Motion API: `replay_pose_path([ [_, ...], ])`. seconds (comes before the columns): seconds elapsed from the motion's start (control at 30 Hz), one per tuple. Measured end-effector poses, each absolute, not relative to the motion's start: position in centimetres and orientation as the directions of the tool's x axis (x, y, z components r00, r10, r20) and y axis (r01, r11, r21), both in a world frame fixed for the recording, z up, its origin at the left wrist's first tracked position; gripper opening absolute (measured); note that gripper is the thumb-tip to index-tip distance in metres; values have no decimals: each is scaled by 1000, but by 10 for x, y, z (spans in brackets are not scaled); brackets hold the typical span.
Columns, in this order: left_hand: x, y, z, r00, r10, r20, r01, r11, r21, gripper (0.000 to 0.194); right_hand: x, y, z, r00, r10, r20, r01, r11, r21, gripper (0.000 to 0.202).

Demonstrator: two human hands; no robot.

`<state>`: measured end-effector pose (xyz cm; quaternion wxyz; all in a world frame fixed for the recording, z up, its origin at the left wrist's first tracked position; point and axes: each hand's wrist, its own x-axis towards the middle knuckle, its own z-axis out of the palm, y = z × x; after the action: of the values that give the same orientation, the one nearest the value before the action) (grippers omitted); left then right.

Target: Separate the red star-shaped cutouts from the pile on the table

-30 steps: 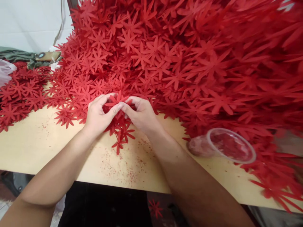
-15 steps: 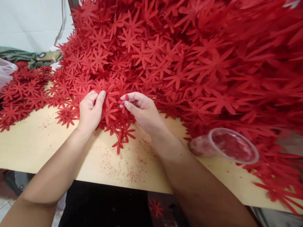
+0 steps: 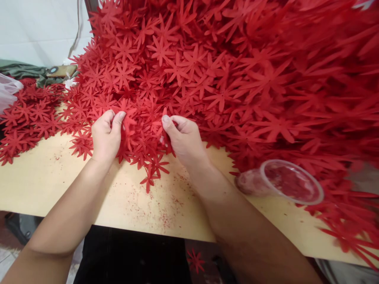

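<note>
A big heap of red flower-shaped cutouts [image 3: 195, 63] with long narrow petals covers the back of the table. At its front edge, my left hand [image 3: 106, 132] is closed, with thumb and finger pinching a red flower cutout [image 3: 129, 122]. To the right, my right hand [image 3: 185, 138] pinches another red flower cutout [image 3: 164, 113], one petal standing up past the thumb. A gap separates the two hands, and more cutouts lie beneath and between them. The right hand's lower fingers are partly hidden.
A clear plastic cup [image 3: 291, 183] lies tipped beside my right forearm. Red crumbs [image 3: 166, 213] are scattered over the pale tabletop [image 3: 118, 201]. A smaller pile of cutouts [image 3: 35, 114] and a plastic bag [image 3: 8, 90] are at the left. One cutout [image 3: 195, 260] is below the table edge.
My hands have moved apart, the left a little leftward and the right slightly rightward. The right fingers have turned, and a red petal now points up from the pinch.
</note>
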<state>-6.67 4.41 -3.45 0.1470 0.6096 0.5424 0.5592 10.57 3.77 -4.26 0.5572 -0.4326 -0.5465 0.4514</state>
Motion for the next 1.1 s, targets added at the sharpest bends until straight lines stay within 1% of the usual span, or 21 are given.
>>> replay_pose_path([
  [0.07,-68,46,-35,-235,824,515,487,-358,796,49,105,38,-45,-7,978,208,-50,208,-977,41],
  [0.2,-68,48,-34,-229,852,470,454,-334,826,51,102,37,-44,-15,983,183,-88,181,-979,27],
  [0.3,-65,46,-34,-226,878,421,403,-309,861,47,100,32,-41,-37,980,194,-111,189,-976,26],
  [0.4,-58,43,-37,-205,912,356,364,-267,892,47,96,27,-37,-112,972,205,-129,190,-973,35],
  [0.47,-53,40,-39,-164,931,327,352,-254,901,48,93,24,-37,-181,963,201,-141,177,-974,38],
  [0.5,-51,39,-40,-141,936,323,347,-259,901,49,92,24,-38,-206,958,198,-145,171,-975,36],
  [0.57,-48,36,-39,-100,939,330,332,-281,900,47,90,23,-39,-213,957,197,-141,170,-975,24],
  [0.63,-47,34,-37,-69,938,339,319,-301,899,46,90,24,-39,-176,963,206,-125,186,-975,12],
  [0.67,-47,33,-36,-56,938,341,313,-308,898,46,91,25,-39,-147,966,214,-117,198,-973,10],
  [0.77,-47,33,-34,-6,939,345,313,-326,892,44,94,28,-38,-70,971,228,-118,219,-969,6],
  [0.87,-49,34,-34,18,932,362,315,-348,883,39,98,33,-40,-24,978,207,-120,203,-972,6],
  [0.97,-52,38,-33,-45,931,362,299,-333,895,41,107,41,-43,119,976,181,-133,196,-971,10],
  [1.03,-55,42,-34,-94,926,365,273,-329,904,39,114,46,-44,200,964,175,-165,209,-964,14],
  [1.1,-56,45,-36,-113,924,364,251,-328,911,30,118,47,-42,181,963,201,-192,235,-953,17],
])
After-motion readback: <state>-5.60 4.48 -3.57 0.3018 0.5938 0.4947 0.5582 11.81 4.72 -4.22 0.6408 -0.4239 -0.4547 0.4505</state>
